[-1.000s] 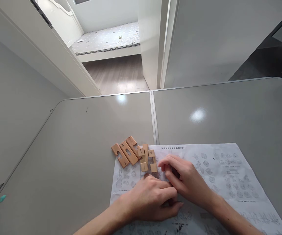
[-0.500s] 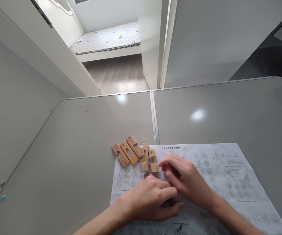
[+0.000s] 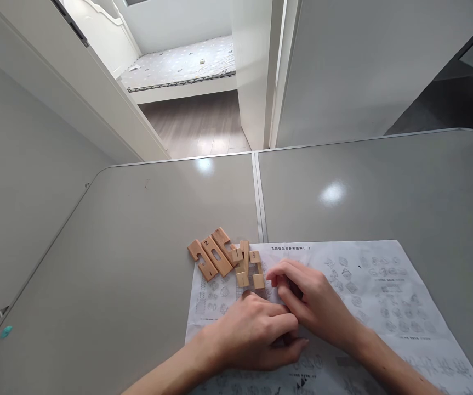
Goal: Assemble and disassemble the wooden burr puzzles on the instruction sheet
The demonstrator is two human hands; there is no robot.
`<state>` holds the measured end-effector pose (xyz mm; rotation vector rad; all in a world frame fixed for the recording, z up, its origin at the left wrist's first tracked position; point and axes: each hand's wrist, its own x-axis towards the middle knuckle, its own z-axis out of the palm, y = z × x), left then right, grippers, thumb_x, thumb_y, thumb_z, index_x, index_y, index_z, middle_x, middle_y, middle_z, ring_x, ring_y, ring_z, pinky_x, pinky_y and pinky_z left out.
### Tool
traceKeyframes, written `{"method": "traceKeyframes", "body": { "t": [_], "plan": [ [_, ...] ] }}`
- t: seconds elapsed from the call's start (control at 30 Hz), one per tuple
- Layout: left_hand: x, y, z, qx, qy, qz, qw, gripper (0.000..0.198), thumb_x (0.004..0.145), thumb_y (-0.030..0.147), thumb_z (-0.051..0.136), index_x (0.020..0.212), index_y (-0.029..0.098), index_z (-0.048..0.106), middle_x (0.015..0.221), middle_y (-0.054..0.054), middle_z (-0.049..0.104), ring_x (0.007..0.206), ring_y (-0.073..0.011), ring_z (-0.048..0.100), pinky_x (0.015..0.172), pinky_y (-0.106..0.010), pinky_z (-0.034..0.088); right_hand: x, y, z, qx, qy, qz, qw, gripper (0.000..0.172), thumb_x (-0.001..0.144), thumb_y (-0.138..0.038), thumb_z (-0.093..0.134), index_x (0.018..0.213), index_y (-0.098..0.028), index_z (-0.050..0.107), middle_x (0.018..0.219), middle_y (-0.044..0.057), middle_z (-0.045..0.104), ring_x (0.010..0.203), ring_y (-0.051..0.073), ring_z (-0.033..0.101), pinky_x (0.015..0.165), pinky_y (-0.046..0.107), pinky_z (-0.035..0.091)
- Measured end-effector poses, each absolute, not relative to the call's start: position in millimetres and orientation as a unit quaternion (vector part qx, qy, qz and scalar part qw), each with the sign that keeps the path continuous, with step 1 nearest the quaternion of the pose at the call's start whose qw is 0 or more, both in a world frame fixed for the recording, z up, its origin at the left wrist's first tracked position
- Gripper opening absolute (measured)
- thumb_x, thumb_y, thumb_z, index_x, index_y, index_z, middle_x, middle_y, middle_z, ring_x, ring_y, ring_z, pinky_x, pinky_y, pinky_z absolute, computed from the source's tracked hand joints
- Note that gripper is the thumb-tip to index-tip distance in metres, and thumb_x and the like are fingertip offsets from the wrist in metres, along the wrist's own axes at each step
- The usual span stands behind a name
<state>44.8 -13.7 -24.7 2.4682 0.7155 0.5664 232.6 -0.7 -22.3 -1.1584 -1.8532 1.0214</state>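
Note:
My left hand (image 3: 258, 332) rests on a printed paper sheet (image 3: 384, 296), its fingers curled in with nothing visible in them. Just to the right, my right hand (image 3: 310, 293) lies with fingers bent loosely together, holding nothing I can see; the two hands touch. Beyond my left hand sit notched wooden puzzle pieces. Three are darker and lie side by side at a slant: one marked 1 (image 3: 205, 267), a slotted one marked 2 (image 3: 218, 258), and a notched one (image 3: 222, 239). Paler pieces crowd beside them, including a notched piece marked 3 (image 3: 258, 281), close to my right fingertips.
The sheet carries small line drawings and lies on a grey table (image 3: 137, 247) with a metal seam (image 3: 260, 203). Past the far edge stand a wall (image 3: 343, 71) and an open doorway, with a bed (image 3: 182, 63) in the room behind.

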Motion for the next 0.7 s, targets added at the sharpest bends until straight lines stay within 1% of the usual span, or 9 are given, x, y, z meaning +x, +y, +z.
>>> {"method": "traceKeyframes", "body": {
  "t": [0.2,0.5,0.7],
  "plan": [
    [45.0,-13.9,-25.6,0.899,0.265,0.227,0.266,0.030,0.096,0.029,0.064,0.068,0.021,0.059,0.055,0.004,0.061,0.051,-0.0113,0.056,0.049,-0.026,0.037,233.2,-2.0,-23.3,-0.450,-0.716,0.400,0.354,0.023,0.098,-0.006,0.047,0.097,-0.024,0.061,0.085,-0.001,0.065,0.063,0.013,0.057,0.059,0.026,0.046],
    [44.9,-13.8,-24.2,0.902,0.265,0.222,0.259,0.032,0.097,0.030,0.064,0.067,0.021,0.058,0.055,0.005,0.060,0.050,-0.0113,0.056,0.049,-0.026,0.039,232.8,-1.7,-24.1,-0.448,-0.717,0.396,0.358,0.024,0.096,-0.004,0.048,0.097,-0.024,0.062,0.085,-0.001,0.066,0.062,0.013,0.058,0.059,0.025,0.048],
    [44.4,-14.2,-25.0,0.912,0.267,0.188,0.248,0.030,0.095,0.031,0.068,0.069,0.021,0.058,0.057,0.006,0.062,0.051,-0.0112,0.058,0.050,-0.027,0.043,232.5,-1.1,-22.3,-0.449,-0.721,0.388,0.358,0.024,0.096,-0.004,0.048,0.097,-0.024,0.062,0.083,-0.001,0.066,0.062,0.014,0.058,0.057,0.025,0.047]
  ]
}}
